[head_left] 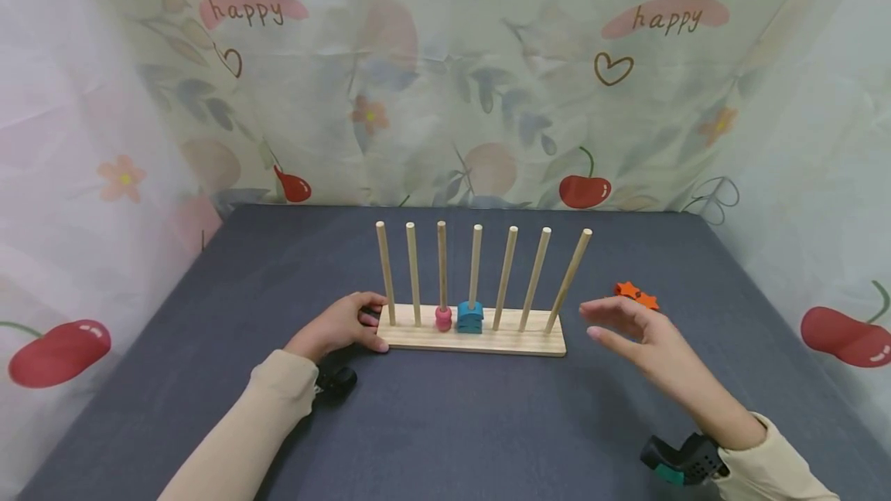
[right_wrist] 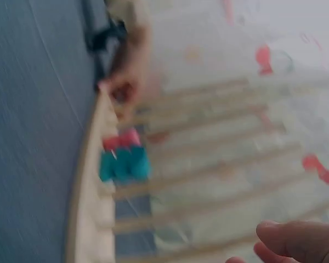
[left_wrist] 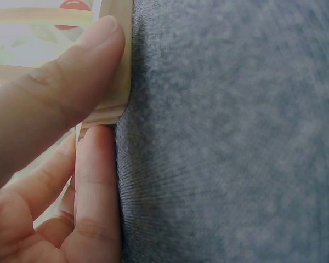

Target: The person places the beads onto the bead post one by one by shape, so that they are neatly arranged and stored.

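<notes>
Wooden peg board [head_left: 504, 342] sits on dark counter [head_left: 452, 424], seven upright pegs [head_left: 476, 265] along it. Left hand [head_left: 337, 324] at board's left end – grip pinching the near corner, thumb on top, fingers against the end edge. Right hand [head_left: 643, 333] in the air just off the board's right end – grip spread, thumb apart from gently bent fingers, nothing held. Pink piece [head_left: 443, 318] down on third peg from left, blue piece [head_left: 469, 318] on the fourth, both at the base. Orange stars [head_left: 629, 291] lie on the counter just past the right hand. Patterned curtain [head_left: 445, 99] behind; right wrist view blurred
</notes>
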Available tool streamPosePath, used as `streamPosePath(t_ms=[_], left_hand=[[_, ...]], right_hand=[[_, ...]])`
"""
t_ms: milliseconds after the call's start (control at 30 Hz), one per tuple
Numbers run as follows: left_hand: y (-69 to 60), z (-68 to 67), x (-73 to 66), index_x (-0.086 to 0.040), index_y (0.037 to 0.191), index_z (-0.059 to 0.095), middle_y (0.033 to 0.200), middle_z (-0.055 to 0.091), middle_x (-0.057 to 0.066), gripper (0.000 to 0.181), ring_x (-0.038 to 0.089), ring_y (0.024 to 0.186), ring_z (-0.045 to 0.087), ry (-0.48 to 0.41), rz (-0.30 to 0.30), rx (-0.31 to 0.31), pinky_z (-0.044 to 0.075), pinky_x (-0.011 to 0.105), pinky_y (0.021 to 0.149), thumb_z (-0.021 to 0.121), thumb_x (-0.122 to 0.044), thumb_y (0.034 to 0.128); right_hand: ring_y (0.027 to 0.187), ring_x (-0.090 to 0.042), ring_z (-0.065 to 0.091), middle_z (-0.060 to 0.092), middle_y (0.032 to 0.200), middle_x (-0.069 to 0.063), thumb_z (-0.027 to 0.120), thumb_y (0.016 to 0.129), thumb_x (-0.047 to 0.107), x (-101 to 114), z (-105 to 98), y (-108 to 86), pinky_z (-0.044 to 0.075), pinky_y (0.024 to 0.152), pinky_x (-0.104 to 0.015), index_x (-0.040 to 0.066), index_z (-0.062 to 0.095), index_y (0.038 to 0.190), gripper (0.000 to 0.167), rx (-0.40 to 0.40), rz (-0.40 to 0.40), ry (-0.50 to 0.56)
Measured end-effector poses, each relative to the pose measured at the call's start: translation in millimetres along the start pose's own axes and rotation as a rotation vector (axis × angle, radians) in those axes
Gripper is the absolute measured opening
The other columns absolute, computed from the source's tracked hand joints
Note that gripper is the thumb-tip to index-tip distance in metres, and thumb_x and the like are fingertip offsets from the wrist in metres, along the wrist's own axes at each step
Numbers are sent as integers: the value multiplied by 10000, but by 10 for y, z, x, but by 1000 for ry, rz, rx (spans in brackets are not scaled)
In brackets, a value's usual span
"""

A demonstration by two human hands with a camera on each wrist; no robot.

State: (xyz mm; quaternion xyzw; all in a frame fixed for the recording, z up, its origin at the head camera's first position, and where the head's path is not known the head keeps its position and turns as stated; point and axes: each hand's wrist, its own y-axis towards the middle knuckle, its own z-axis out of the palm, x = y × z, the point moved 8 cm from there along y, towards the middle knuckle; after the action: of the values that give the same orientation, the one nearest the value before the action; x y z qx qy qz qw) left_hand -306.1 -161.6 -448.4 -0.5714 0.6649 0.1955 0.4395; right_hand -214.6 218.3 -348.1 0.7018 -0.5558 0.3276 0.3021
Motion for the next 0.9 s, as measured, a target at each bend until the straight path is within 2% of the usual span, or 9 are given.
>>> streamPosePath(t_ms=[133,267,333,400,500,567,633,767,900], left_hand=[[0,-4,-6,28,1350,495,1238,519,174,800,225,1001,550,-2,3,-2,496,305,827,878,-14,649],[4,-3,-9,30,1347,499,1234,521,174,798,223,997,552,-1,9,-2,497,300,821,879,-12,646],[6,-4,-10,31,1346,500,1231,520,173,797,221,994,550,-1,11,-2,496,298,818,879,-11,646],[5,-5,-10,32,1344,501,1229,520,173,798,221,992,551,0,12,-2,497,296,815,881,-11,644],[8,-9,-7,33,1344,500,1230,519,173,798,220,994,552,2,12,-3,498,297,816,881,-12,643],[6,-9,-6,31,1342,503,1230,522,172,797,221,996,554,1,9,-5,499,297,819,881,-10,642],[1,-9,-12,36,1340,501,1227,524,177,797,226,992,555,2,12,-4,500,301,819,882,-9,642],[-7,-4,-7,32,1340,503,1227,530,176,794,225,985,555,0,4,-4,499,300,818,882,-13,643],[-5,-2,-9,32,1339,504,1224,535,176,795,224,983,558,-2,4,-4,502,301,818,882,-8,640]], right_hand=[[988,72,592,625,1208,8,609,950,361,-160,-281,32,500,798,-171,104,564,1281,421,-86,8,-33],[943,135,565,584,1132,193,588,946,426,-410,-514,64,489,758,-145,130,540,1307,470,-124,61,-54],[936,145,559,562,1118,240,590,941,442,-544,-599,74,483,748,-146,124,524,1327,505,-123,90,-56],[927,161,545,580,1150,194,589,937,454,-685,-657,85,484,745,-165,107,508,1346,543,-114,120,-65],[911,200,501,611,1253,-1,581,943,454,-893,-701,111,489,758,-215,80,490,1369,575,-100,162,-101],[893,218,471,576,1324,-142,575,951,443,-1028,-709,130,492,778,-266,58,482,1379,583,-88,187,-121],[875,228,451,530,1362,-229,577,958,415,-1156,-704,145,494,801,-319,36,481,1380,576,-72,208,-129],[851,228,442,500,1376,-278,605,952,372,-1374,-669,166,509,821,-393,-19,500,1353,570,-19,234,-123],[852,210,470,529,1338,-289,638,937,338,-1483,-633,188,520,788,-313,-47,543,1308,543,23,219,-127]])
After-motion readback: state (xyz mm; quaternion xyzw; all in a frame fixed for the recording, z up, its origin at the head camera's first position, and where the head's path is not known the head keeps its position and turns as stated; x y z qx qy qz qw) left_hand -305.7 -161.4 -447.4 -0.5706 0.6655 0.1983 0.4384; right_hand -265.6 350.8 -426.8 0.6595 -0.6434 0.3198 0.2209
